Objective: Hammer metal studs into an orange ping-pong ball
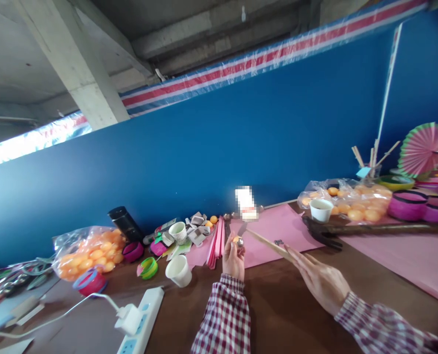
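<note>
My left hand (233, 263) is raised over the table's front part, its fingers closed around a small shiny metallic ball (240, 241) with an orange patch showing. In my right hand (324, 282) is a long thin wooden stick (267, 241), pinched near its lower end. The stick slants up and left, with a greyish far end just above the ball; I cannot tell whether they touch. Behind both hands lies a pink paper sheet (287, 221), with a small dark object (278, 242) on it near the stick.
White paper cups (179, 271), pink strips (216, 243) and a bag of orange balls (93, 250) are on the left. A power strip (145, 314) lies in front. Rightward are a hammer-like tool (369, 229), another ball bag (359, 199) and magenta rings (406, 204). A blue partition (211, 147) stands behind.
</note>
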The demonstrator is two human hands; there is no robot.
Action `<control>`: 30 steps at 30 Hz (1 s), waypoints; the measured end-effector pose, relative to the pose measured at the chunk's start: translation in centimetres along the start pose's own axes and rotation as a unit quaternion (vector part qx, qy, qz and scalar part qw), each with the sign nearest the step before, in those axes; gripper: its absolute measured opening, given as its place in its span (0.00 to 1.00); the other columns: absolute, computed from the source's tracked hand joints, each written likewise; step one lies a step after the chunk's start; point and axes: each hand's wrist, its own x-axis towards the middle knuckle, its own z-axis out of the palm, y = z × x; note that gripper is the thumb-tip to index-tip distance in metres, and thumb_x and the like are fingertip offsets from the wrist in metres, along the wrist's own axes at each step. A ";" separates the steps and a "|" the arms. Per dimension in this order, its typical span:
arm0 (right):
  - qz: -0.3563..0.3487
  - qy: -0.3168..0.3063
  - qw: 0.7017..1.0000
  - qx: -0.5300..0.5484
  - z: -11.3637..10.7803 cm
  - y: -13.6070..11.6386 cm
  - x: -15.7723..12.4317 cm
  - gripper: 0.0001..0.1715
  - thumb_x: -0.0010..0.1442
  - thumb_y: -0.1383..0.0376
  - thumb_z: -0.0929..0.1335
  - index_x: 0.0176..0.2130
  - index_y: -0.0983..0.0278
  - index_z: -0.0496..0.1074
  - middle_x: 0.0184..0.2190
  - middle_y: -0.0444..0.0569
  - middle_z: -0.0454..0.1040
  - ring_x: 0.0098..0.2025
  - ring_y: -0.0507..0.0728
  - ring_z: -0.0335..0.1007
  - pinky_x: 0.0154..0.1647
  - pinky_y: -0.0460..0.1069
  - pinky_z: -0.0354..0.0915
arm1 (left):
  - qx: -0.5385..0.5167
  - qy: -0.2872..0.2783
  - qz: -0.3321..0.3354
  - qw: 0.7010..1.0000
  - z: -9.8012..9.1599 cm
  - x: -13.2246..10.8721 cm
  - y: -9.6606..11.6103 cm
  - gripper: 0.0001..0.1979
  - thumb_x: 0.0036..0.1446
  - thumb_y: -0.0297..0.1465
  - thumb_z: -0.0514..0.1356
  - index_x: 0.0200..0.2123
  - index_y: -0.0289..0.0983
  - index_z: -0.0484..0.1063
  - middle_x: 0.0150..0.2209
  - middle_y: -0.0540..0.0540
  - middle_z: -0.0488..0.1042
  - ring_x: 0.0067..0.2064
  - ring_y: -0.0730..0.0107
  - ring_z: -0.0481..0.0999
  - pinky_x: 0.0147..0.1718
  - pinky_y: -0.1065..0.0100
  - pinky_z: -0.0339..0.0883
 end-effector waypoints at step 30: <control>0.014 -0.005 1.000 -0.018 0.3 0.1 -0.1 0.27 0.60 0.64 0.56 0.58 0.54 0.47 0.38 0.44 0.73 0.23 0.48 0.70 0.20 0.41 0.64 | -0.022 0.048 -0.035 0.998 -0.1 0.0 0.1 0.12 0.45 0.22 0.60 0.36 0.34 0.69 0.35 0.44 0.72 0.34 0.73 0.74 0.35 0.72 0.69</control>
